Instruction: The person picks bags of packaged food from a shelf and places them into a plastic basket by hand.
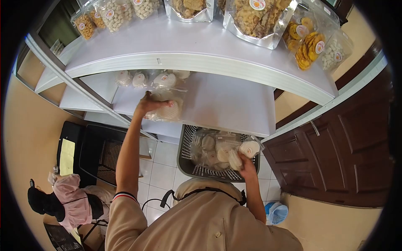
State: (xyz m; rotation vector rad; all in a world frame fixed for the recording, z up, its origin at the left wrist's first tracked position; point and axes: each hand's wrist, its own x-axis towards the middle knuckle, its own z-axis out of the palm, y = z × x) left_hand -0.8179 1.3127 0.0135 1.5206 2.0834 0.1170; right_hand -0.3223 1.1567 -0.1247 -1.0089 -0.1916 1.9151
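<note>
We note the white shelf unit (226,104) first, its top shelf lined with bagged snacks (259,16) and a dark plastic basket (188,163) of clear packets just below its lower shelf. On that lower shelf our left hand (147,104) is closed on a clear bag of pale crackers (167,109), in front of a row of similar packets (150,78). Our right hand (247,167) grips a small round packet (250,148) at the basket's rim.
</note>
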